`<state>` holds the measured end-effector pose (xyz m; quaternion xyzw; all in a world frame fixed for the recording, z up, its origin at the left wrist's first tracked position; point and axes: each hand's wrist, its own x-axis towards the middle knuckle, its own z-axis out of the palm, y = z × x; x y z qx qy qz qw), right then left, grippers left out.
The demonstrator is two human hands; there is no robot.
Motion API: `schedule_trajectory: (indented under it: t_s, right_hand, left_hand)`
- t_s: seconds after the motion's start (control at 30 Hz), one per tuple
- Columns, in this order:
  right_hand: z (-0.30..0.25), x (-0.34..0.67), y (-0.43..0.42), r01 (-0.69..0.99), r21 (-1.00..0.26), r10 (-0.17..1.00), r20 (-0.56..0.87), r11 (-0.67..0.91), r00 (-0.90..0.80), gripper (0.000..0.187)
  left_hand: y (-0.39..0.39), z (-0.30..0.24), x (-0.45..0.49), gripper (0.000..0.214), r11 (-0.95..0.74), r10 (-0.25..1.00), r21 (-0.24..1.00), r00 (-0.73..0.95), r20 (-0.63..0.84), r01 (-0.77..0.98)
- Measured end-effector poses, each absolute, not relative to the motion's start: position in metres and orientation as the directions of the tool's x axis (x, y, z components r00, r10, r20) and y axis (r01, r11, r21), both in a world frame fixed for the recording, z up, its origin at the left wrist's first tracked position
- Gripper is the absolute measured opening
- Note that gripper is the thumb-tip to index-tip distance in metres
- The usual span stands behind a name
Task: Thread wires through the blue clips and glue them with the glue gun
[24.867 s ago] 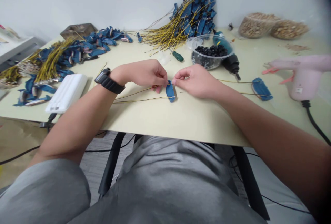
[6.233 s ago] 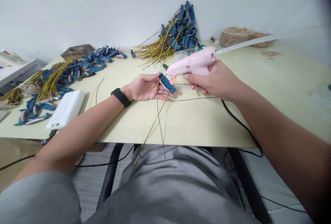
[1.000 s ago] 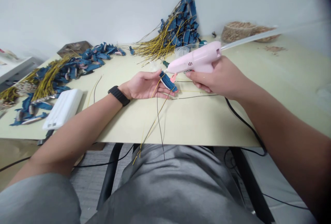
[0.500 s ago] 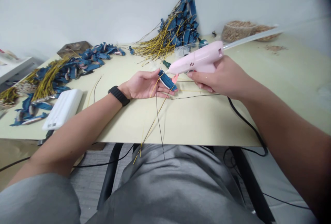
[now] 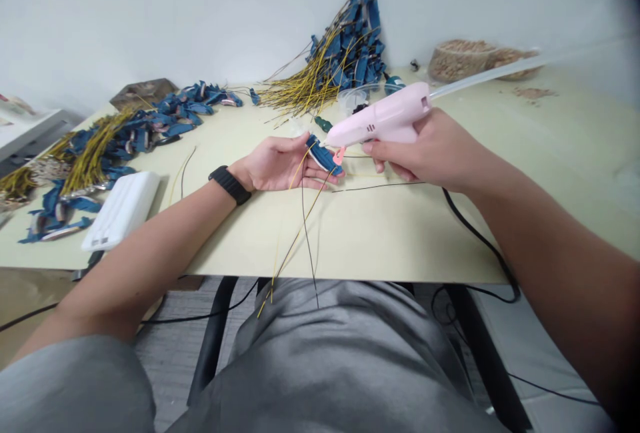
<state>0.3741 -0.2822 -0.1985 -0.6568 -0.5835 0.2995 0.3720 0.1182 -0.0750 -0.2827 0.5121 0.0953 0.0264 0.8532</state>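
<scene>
Palm up above the table, my left hand (image 5: 280,163) holds a blue plastic piece (image 5: 324,155) between thumb and fingers. Thin yellow and black wires (image 5: 305,216) hang from the piece over the table's front edge. My right hand (image 5: 437,153) is wrapped round the handle of a pale pink hot glue gun (image 5: 380,116). Its nozzle points left and down at the blue piece, very close to its upper side; whether it touches I cannot tell. A long clear glue stick (image 5: 485,76) juts from the gun's back.
A tall heap of wired blue pieces (image 5: 357,46) leans against the wall. More blue pieces (image 5: 185,109) lie at the left, by a white power bank (image 5: 123,209). A green-handled tool (image 5: 323,124) lies behind my hands. The gun's black cable (image 5: 475,236) runs over the front edge.
The glue gun has shifted very slightly, its nozzle a little right and down along the blue piece. Fingers of my right hand have moved slightly on the handle. My left hand stays put.
</scene>
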Motion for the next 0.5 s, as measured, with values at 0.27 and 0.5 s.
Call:
schedule_trajectory:
  t_s: [0.27,0.5]
  right_hand:
    - [-0.1957,0.3710,-0.2832,0.572,-0.818,0.984,0.051,-0.056,0.168,0.016]
    - [-0.1974,0.3744,-0.2821,0.607,-0.792,0.986,0.044,-0.063,0.159,0.032]
  left_hand:
    - [-0.0775,-0.2804,0.1176,0.073,0.473,0.147,0.880,0.980,-0.132,0.047]
    - [-0.0767,-0.2804,0.1174,0.067,0.423,0.120,0.904,0.986,-0.120,0.059]
